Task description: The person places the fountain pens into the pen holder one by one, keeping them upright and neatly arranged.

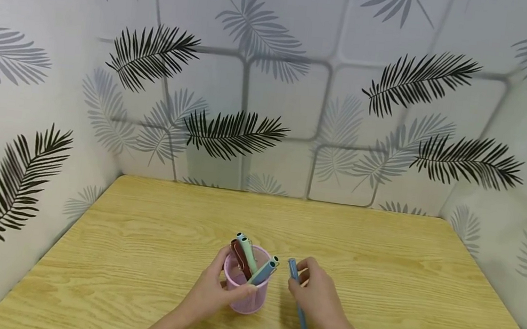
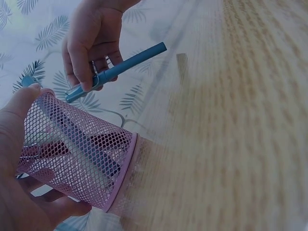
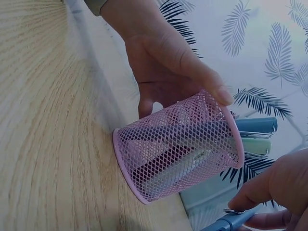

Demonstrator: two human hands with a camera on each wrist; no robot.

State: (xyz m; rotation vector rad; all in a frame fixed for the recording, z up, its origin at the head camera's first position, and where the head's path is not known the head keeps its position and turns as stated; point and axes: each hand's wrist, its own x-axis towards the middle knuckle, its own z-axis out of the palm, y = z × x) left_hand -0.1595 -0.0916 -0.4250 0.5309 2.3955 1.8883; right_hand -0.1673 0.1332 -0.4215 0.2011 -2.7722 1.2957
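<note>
A pink mesh pen cup [image 1: 249, 303] stands upright on the wooden table, and my left hand [image 1: 213, 287] grips it around the side, thumb at the rim. Inside lean several pens: a dark red pen [image 1: 240, 258], a light green pen [image 1: 248, 253] and a blue pen [image 1: 261, 273] among them. Just to the right of the cup, my right hand [image 1: 319, 295] pinches another blue pen [image 2: 137, 59] between thumb and fingers. Its clip end points up and its other end slants down toward the table's near side. In the right wrist view only part of this held pen shows.
The wood-grain table [image 1: 160, 229] reaches back to a wall [image 1: 278, 166] covered with a leaf pattern. Similar patterned walls flank it at left and right. Light glares off the tabletop near the front, between the forearms.
</note>
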